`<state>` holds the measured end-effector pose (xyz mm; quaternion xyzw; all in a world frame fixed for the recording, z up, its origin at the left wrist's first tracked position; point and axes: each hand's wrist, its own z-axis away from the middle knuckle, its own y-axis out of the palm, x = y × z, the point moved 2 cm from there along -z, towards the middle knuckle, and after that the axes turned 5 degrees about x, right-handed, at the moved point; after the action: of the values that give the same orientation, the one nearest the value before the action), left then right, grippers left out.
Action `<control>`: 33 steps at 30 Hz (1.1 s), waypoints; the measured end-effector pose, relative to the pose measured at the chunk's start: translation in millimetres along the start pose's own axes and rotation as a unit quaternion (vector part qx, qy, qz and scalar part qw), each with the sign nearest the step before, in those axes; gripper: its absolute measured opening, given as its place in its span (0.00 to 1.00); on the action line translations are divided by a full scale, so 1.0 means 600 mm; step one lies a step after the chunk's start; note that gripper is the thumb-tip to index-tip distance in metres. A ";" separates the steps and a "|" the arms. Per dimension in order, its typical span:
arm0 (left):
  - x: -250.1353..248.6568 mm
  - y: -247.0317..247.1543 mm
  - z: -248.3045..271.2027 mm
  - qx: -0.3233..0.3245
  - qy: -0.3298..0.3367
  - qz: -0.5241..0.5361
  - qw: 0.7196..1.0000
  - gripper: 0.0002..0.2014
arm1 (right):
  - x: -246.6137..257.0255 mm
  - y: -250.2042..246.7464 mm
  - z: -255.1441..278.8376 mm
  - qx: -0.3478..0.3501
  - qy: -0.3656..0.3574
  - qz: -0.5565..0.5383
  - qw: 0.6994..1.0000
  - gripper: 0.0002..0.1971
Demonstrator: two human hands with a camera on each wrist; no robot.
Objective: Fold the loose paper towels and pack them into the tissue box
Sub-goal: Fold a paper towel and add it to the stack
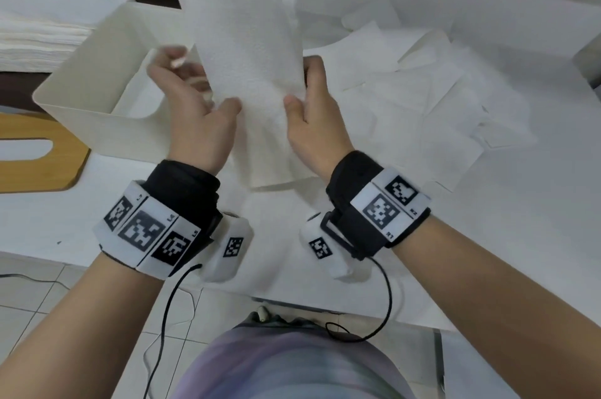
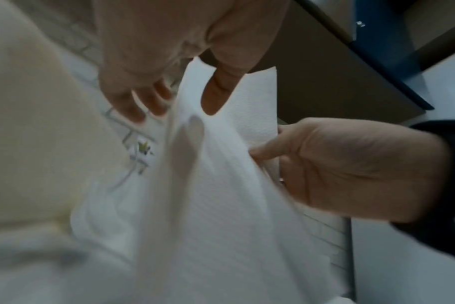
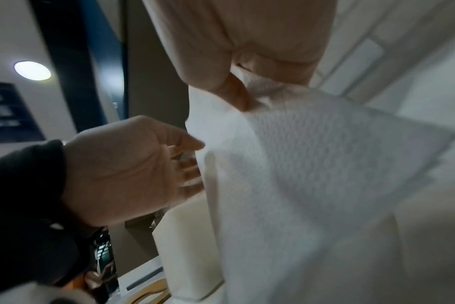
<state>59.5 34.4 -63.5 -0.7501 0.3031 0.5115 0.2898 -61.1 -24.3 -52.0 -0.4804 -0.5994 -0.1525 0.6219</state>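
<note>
Paper towel (image 1: pixel 250 66) held upright in the air above the near worktop (image 1: pixel 487 236), just right of the open tissue box (image 1: pixel 84 73). Left hand (image 1: pixel 198 118) pinches its left edge, thumb in front, fingers (image 1: pixel 172 57) curled behind; right hand (image 1: pixel 312 118) pinches the right edge likewise. Loose towels (image 1: pixel 432 96) lie spread on the right. Step in hand looks like folding: bring edges together evenly, keep the sheet taut, crease flat before lowering it into the box.

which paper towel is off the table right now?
The paper towel pinched between the left hand and right hand; the loose sheets lie flat on the table.
</note>
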 end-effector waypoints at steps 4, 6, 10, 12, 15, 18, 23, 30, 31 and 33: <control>-0.030 -0.034 0.008 -0.011 0.124 -0.156 0.980 0.41 | 0.046 -0.036 -0.004 0.093 -0.058 0.204 0.973 0.13; -0.027 -0.040 0.014 0.065 0.101 -0.143 0.982 0.39 | 0.063 -0.044 -0.001 0.146 -0.062 0.328 0.931 0.18; 0.007 -0.046 0.036 0.102 -0.090 0.042 0.990 0.22 | 0.085 -0.034 0.010 0.192 -0.083 0.509 0.835 0.21; 0.022 -0.048 0.050 0.080 -0.139 0.051 0.986 0.23 | 0.089 -0.016 0.018 0.210 -0.102 0.547 0.804 0.22; 0.046 -0.048 0.076 0.073 -0.192 0.048 0.977 0.17 | 0.070 0.014 0.031 0.253 -0.096 0.561 0.783 0.22; 0.068 -0.052 0.089 0.056 -0.237 0.033 0.969 0.10 | 0.045 0.032 0.043 0.292 -0.068 0.566 0.768 0.24; 0.059 -0.055 0.092 0.053 -0.212 0.047 0.975 0.12 | 0.057 0.029 0.044 0.252 -0.083 0.550 0.792 0.25; 0.066 -0.050 0.091 0.034 -0.273 0.094 0.957 0.19 | 0.034 0.021 0.038 0.259 -0.053 0.488 0.832 0.21; 0.067 -0.051 0.089 0.016 -0.272 0.107 0.956 0.24 | 0.032 0.011 0.033 0.249 -0.034 0.443 0.860 0.20; 0.057 -0.048 0.085 0.024 -0.252 0.114 0.961 0.37 | 0.028 -0.008 0.026 0.222 -0.002 0.302 0.927 0.16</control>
<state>60.7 85.8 -108.0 -0.5497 0.3162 0.7062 0.3148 -69.8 -8.0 -37.8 -0.4888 -0.4457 0.1797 0.7281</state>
